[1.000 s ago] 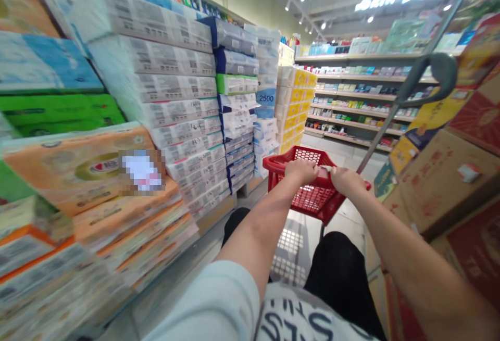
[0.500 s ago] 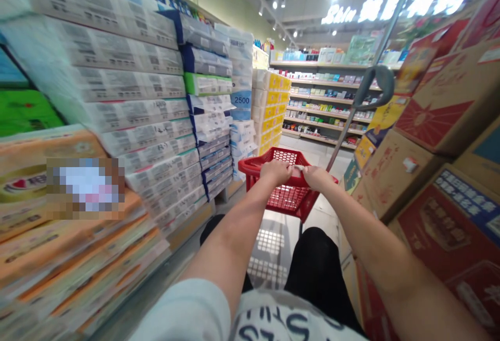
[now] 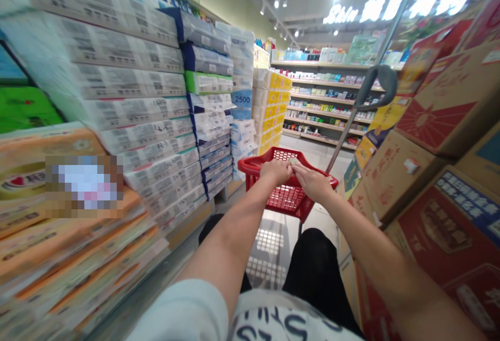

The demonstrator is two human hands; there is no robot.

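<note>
A red plastic shopping basket (image 3: 285, 199) with perforated walls stands in front of my knees. Its long metal pull bar with a grey loop handle (image 3: 375, 87) leans up to the right. My left hand (image 3: 276, 173) is closed above the basket's near rim, fingers curled around something small and pale that I cannot make out. My right hand (image 3: 311, 181) lies above the rim with its fingers stretched towards the left fingertips, which they meet. Whether either hand rests on the rim is hidden.
Stacked wrapped tissue packs (image 3: 140, 106) rise on the left, orange packs (image 3: 70, 247) nearest. Cardboard cartons (image 3: 422, 174) line the right. Yellow-and-white packs (image 3: 271, 106) and stocked shelves (image 3: 328, 91) stand ahead. Pale floor tiles (image 3: 271, 257) show between my legs.
My right hand has moved left and slightly forward, its fingers now stretched out against the left hand's fingertips. The left hand and the basket have barely moved.
</note>
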